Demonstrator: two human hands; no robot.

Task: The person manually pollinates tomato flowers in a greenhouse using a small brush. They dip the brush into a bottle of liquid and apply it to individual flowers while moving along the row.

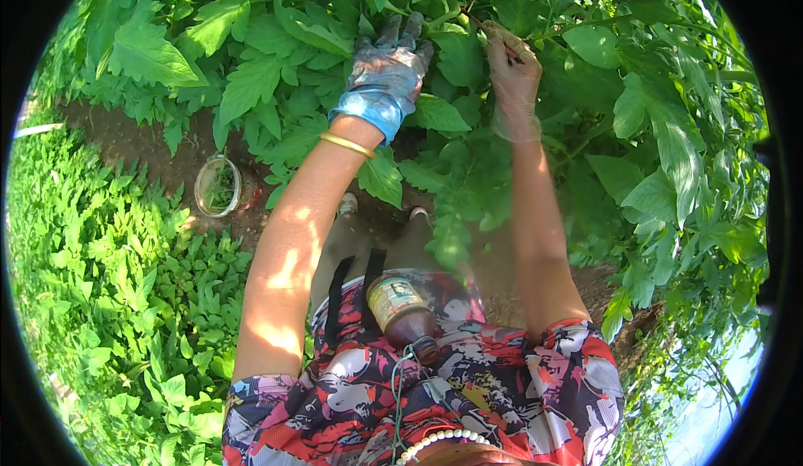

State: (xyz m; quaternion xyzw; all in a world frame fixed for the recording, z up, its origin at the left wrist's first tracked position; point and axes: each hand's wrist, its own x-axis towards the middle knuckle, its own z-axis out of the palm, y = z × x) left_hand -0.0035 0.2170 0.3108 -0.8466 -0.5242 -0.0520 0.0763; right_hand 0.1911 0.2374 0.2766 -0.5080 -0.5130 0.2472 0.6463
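Observation:
My left hand (388,71), in a blue plastic glove, reaches palm down into the foliage of a tomato plant (301,33). Its fingertips lie close to a pale green stem (444,19); whether they grip anything is hidden. To the right, my right hand (515,67) wears a thin clear glove. Pinched between its thumb and fingers is a thin dark reddish stick-like tool (473,19), whose tip is at the stems. From a green cord (399,391) at my neck hangs a plastic bottle (401,312) with reddish-brown contents and a label bearing writing.
A clear plastic tub (218,187) with green cuttings stands on bare soil (169,146) at left. Low bright green plants (125,278) fill the lower left. Dense tall foliage (665,127) crowds the right side. My shoes (418,213) are on soil beneath the leaves.

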